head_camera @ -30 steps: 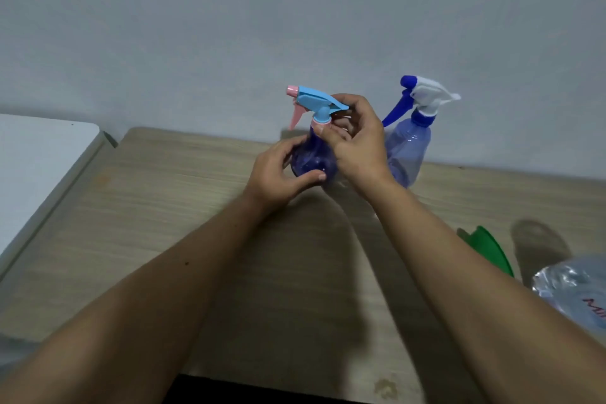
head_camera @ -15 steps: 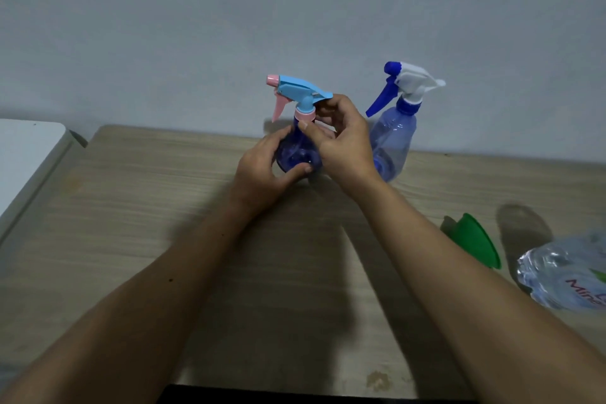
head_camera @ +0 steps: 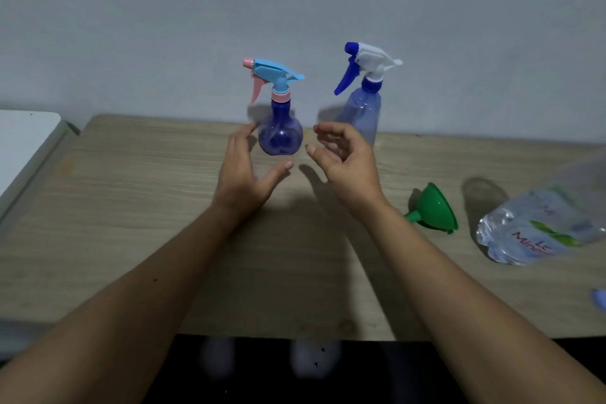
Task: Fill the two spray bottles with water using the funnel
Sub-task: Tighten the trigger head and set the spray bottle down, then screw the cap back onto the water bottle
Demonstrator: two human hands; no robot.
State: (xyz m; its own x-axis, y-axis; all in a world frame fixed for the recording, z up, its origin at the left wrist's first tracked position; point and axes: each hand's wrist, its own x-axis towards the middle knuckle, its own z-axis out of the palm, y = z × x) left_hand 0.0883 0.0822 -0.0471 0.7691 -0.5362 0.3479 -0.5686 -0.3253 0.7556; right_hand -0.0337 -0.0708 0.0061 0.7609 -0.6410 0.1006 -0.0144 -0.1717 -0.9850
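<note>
A round purple spray bottle point(head_camera: 280, 136) with a light-blue and pink trigger head stands upright at the back of the wooden table point(head_camera: 131, 193). A taller pale-blue spray bottle point(head_camera: 362, 111) with a white and dark-blue head stands to its right, by the wall. My left hand point(head_camera: 244, 174) hovers just left of the round bottle, fingers relaxed, holding nothing. My right hand point(head_camera: 346, 157) hangs between the two bottles, fingers loosely curled, empty. A green funnel point(head_camera: 433, 208) lies on its side to the right. A clear plastic water bottle point(head_camera: 541, 226) lies at the right edge.
A white surface point(head_camera: 23, 147) adjoins the table on the left. A grey wall point(head_camera: 295, 10) rises right behind the bottles. The table's front edge runs across the lower part of the view, dark below it. A small pale-blue object point(head_camera: 598, 297) shows at the far right edge.
Both hands have let go of the round purple bottle and drawn back from it. The bottle now stands alone with its trigger head on.
</note>
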